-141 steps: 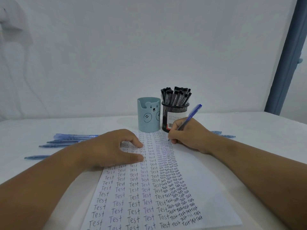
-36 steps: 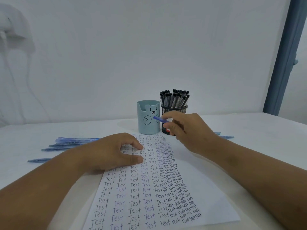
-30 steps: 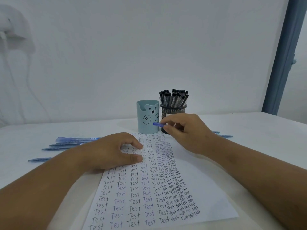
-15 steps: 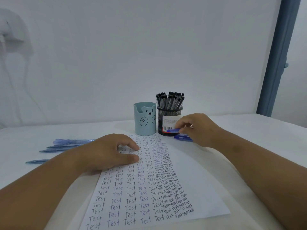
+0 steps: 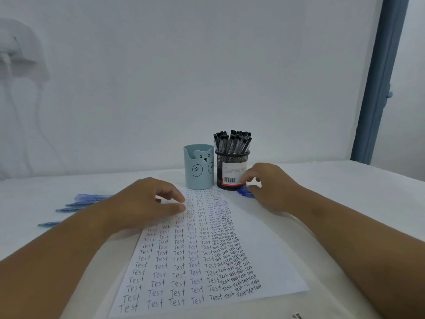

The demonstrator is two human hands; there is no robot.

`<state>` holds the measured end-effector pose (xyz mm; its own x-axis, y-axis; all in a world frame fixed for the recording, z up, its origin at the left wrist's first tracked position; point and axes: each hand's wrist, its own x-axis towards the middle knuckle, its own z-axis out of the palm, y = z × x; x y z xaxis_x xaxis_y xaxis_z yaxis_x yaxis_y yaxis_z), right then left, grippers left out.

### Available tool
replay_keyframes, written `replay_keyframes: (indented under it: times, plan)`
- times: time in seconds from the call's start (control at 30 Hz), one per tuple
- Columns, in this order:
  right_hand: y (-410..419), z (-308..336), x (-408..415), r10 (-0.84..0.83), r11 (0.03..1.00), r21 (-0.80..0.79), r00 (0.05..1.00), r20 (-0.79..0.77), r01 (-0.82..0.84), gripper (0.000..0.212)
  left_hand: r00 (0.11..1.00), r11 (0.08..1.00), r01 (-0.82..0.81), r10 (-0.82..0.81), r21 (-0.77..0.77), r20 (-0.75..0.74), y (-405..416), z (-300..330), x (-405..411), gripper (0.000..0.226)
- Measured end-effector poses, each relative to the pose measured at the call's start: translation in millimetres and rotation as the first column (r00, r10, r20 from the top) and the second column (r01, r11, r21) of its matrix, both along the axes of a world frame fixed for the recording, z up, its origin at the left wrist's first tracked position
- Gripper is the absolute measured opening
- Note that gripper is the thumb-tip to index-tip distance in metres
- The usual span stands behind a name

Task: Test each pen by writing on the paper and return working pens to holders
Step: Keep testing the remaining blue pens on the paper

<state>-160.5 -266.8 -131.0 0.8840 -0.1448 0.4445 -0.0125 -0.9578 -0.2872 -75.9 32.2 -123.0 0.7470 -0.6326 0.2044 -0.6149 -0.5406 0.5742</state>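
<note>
A white paper sheet (image 5: 264,261) filled with rows of the word "Test" lies on the table. My left hand (image 5: 142,203) rests on its upper left part, fingers loosely bent. Behind the sheet stand a light blue bear holder (image 5: 199,168) and a black mesh holder (image 5: 231,169) full of black pens (image 5: 232,141). My right hand (image 5: 273,187) hovers low beside the mesh holder, over two blue pens (image 5: 245,192) lying on the table. Its thumb is close to them, and a gap shows between thumb and fingers.
Several blue pens (image 5: 87,200) lie on the white tablecloth to the left of my left hand. A white wall runs behind the holders, with a blue door frame (image 5: 379,88) at the right. A small dark object (image 5: 296,316) shows at the bottom edge.
My right hand stopped writing, carried the blue pen right past the mesh holder and lowered it onto the table beside another blue pen. My left hand stayed on the paper.
</note>
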Motion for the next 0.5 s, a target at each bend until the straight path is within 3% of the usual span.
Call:
replay_keyframes:
  times: [0.1,0.23,0.5]
  plan:
    - [23.9,-3.3,-5.2,0.182,0.983,-0.037,0.981,0.059,-0.180,0.018,0.993,0.999,-0.049,0.047,0.012,0.111,10.2,9.4,5.2,0.008]
    - [51.7,-5.3,-5.8,0.342,0.936,-0.081,0.939,-0.026,-0.343,0.017,0.984,0.981,-0.130,0.109,0.147,0.142,30.2,23.9,10.5,0.019]
    - [63.0,-10.2,4.1,0.439,0.886,-0.118,0.893,-0.101,-0.449,0.018,0.984,0.910,-0.161,0.178,0.382,-0.009,70.6,42.5,13.9,0.031]
